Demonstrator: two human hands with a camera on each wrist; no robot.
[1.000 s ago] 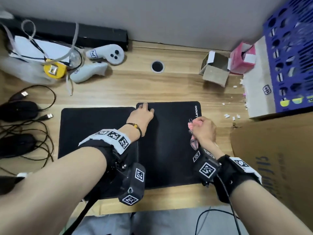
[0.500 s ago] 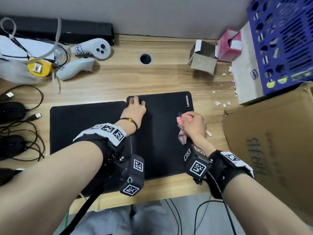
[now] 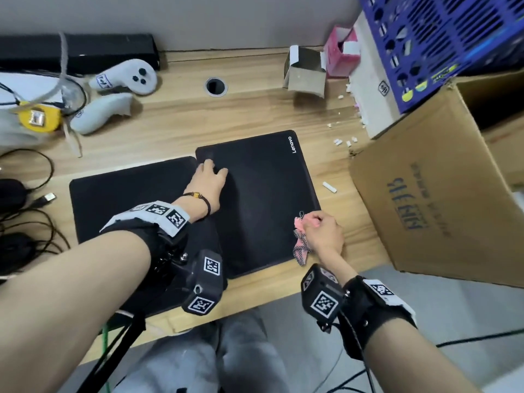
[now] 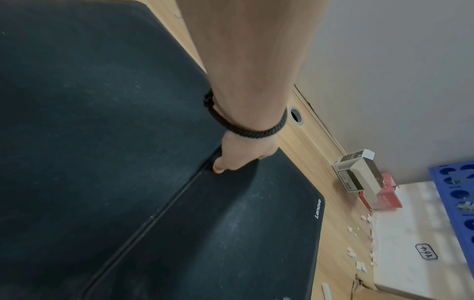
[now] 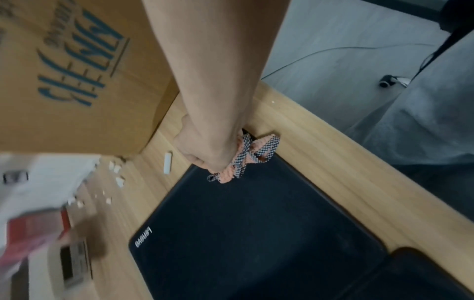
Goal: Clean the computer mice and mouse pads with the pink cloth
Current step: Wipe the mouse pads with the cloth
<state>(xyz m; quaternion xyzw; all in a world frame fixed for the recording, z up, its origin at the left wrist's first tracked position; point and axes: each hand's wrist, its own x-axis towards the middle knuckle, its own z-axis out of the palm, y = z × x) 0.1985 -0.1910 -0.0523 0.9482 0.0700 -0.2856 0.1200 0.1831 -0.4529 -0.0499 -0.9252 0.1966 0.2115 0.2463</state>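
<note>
Head view: a wooden surface (image 3: 175, 120) met a grey wall. Two black pads lay side by side; the Lenovo pad (image 3: 261, 199) ran away from the person, logo far-right. The left hand (image 3: 208, 180) pressed flat on its far-left corner. The right hand (image 3: 323, 234) clutched the pink cloth (image 3: 300, 245) at its near-right edge, a carton (image 3: 442, 199) close beside.

Left wrist view: fingers (image 4: 220, 167) touched the pads' seam.

Right wrist view: the cloth (image 5: 246, 160) hung bunched under the fist.
</note>
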